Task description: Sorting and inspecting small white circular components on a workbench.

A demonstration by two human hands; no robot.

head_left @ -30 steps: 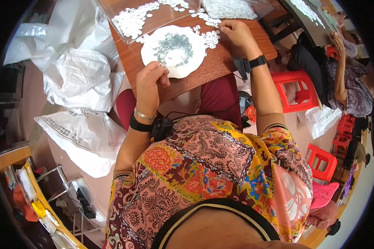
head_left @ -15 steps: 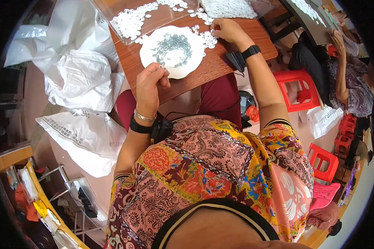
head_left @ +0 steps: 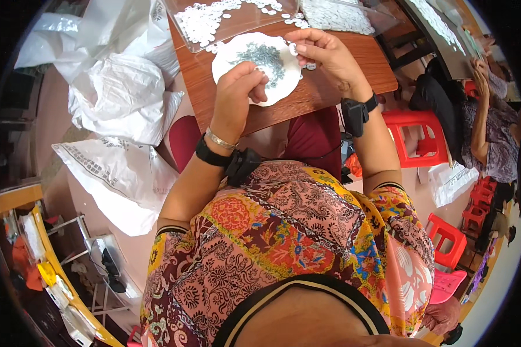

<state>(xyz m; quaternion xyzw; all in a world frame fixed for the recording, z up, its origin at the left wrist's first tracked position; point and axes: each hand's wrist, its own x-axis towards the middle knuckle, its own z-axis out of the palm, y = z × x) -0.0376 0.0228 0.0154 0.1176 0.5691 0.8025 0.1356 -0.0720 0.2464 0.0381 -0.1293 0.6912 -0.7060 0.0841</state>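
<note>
A white plate with a wavy rim [head_left: 281,95] lies near the front of the brown wooden table, holding many tiny grey metal pieces [head_left: 265,56]. Over its near left part is my left hand [head_left: 236,92], thumb and fingers pinched together; what they hold is too small to make out. At the plate's right edge, my right hand [head_left: 331,58] pinches a small white oval piece [head_left: 293,50] between thumb and forefinger. Similar white pieces [head_left: 297,23] lie loose behind the plate, and some beside it are partly hidden by my right hand.
Behind the plate, a clear tray [head_left: 185,36] holds scattered white ovals; farther right is a densely filled batch of white pieces [head_left: 336,16]. White sacks [head_left: 118,95] stand on the left floor. A red stool [head_left: 417,139] and another person [head_left: 489,127] at a table are to the right.
My right hand has come from the loose pile toward the plate, now with a white oval piece in its fingertips. My left hand has shifted right and farther over the plate.
</note>
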